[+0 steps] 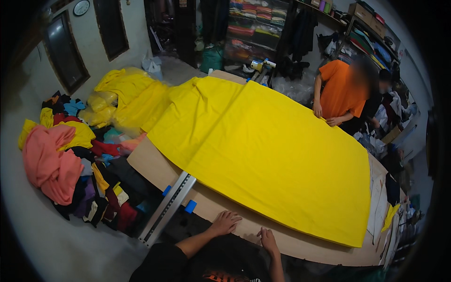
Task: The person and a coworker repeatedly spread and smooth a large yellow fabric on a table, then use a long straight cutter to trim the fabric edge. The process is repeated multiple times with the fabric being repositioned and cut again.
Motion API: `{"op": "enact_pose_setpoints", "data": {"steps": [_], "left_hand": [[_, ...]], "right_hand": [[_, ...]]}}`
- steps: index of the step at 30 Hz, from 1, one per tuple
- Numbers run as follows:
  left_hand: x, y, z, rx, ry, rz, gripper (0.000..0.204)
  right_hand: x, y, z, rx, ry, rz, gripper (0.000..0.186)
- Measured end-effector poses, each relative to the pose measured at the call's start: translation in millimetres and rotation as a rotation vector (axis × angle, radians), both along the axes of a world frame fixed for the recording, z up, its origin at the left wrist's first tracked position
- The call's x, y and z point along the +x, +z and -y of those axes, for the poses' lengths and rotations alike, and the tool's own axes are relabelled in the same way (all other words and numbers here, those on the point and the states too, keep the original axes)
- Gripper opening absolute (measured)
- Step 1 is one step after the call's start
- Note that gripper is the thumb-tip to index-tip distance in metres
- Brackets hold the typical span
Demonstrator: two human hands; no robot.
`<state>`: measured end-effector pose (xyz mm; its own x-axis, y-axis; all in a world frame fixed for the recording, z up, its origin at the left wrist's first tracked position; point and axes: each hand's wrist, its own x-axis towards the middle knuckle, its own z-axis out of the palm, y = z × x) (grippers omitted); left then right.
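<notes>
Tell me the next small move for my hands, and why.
Probably slide your left hand forward onto the yellow cloth and smooth the ridge running across it: that ridge reaches the near edge, your hand looks empty by the bare table strip, and a co-worker in orange stands at the far side.

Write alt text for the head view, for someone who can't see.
Yellow fabric covers most of a brown table, the wearer's left hand and right hand at the table's near edge. Opposite, a person in an orange T-shirt touches the fabric's far edge; a multicoloured cloth heap lies at left.
</notes>
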<state>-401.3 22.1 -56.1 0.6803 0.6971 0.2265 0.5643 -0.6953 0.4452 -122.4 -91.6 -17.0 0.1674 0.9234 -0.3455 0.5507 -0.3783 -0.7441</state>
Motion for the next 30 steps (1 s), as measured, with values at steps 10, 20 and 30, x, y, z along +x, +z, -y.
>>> {"op": "enact_pose_setpoints", "data": {"steps": [10, 20, 30], "left_hand": [[2, 11, -14, -0.092, -0.003, -0.074, 0.052], [14, -8, -18, -0.064, 0.094, 0.118, 0.034], [21, -11, -11, 0.021, 0.141, 0.049, 0.029]], "right_hand": [[0, 14, -37, -0.266, 0.006, -0.168, 0.067], [10, -42, -26, -0.327, 0.095, -0.14, 0.059], [64, -46, 30, -0.129, -0.271, -0.174, 0.033]]}}
